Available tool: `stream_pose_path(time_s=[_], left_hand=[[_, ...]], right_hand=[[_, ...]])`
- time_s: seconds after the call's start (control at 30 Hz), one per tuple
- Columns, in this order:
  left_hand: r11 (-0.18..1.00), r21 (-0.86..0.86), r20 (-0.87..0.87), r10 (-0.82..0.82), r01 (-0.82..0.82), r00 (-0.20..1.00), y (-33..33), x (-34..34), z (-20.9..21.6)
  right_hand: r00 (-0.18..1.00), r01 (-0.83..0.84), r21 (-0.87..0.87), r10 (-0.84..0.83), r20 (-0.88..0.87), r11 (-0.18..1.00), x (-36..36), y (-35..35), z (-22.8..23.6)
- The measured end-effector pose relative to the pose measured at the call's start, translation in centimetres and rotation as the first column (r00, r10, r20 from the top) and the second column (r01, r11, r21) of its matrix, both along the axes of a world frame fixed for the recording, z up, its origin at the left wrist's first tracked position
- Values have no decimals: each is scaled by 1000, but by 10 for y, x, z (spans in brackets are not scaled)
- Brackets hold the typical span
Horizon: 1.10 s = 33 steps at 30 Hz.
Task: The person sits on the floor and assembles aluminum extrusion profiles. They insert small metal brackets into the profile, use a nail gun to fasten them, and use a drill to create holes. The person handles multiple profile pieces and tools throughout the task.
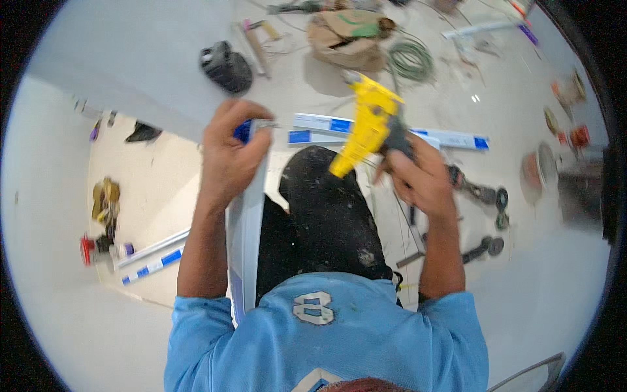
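My left hand [228,153] is closed at the upper end of a long pale strip [245,255], which stands along my left side. A dark blue patch [242,132] shows between its fingers, and a small thin thing, too blurred to name, juts out at the fingertips. In my right hand [421,176] is a yellow and dark grey hand tool [371,124], gripped by its dark part and smeared by motion. The tool hangs in front of my knees, apart from the strip.
White and blue strips [450,139] lie on the floor ahead, and more strips [153,264] at left. A brown bag [346,39], a coiled green hose [410,60] and a black bag [226,67] lie farther off. Power tools [480,189] and a bucket [539,165] are at right.
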<state>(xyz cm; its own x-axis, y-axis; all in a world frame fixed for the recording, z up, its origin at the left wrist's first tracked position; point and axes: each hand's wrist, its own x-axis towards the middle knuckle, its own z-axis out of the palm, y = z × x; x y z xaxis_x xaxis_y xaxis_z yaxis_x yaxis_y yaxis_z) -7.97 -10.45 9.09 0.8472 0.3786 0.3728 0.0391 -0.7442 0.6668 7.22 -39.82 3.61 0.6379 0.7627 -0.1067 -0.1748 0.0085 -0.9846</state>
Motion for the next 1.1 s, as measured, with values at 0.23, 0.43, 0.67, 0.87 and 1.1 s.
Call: stream_pose_path(time_s=[0.23, 0.43, 0.67, 0.87, 1.1], left_hand=[[1000, -22, 40, -3, 4, 999, 3, 3, 26], [1000, 13, 50, 8, -8, 999, 0, -1, 33], [999, 32, 40, 13, -14, 999, -7, -5, 38], [995, 95, 65, 2, -8, 998, -6, -6, 30], [996, 93, 49, 12, -16, 999, -8, -5, 30]], right_hand=[[856, 5, -206, 102, 507, 979, -24, -4, 62], [858, -28, -254, 154, 490, 967, -30, 3, 64], [835, -17, -211, 129, 535, 977, -28, 3, 60], [860, -32, -220, 139, 490, 975, -31, 6, 62], [827, -28, -231, 153, 541, 972, -30, 1, 55]])
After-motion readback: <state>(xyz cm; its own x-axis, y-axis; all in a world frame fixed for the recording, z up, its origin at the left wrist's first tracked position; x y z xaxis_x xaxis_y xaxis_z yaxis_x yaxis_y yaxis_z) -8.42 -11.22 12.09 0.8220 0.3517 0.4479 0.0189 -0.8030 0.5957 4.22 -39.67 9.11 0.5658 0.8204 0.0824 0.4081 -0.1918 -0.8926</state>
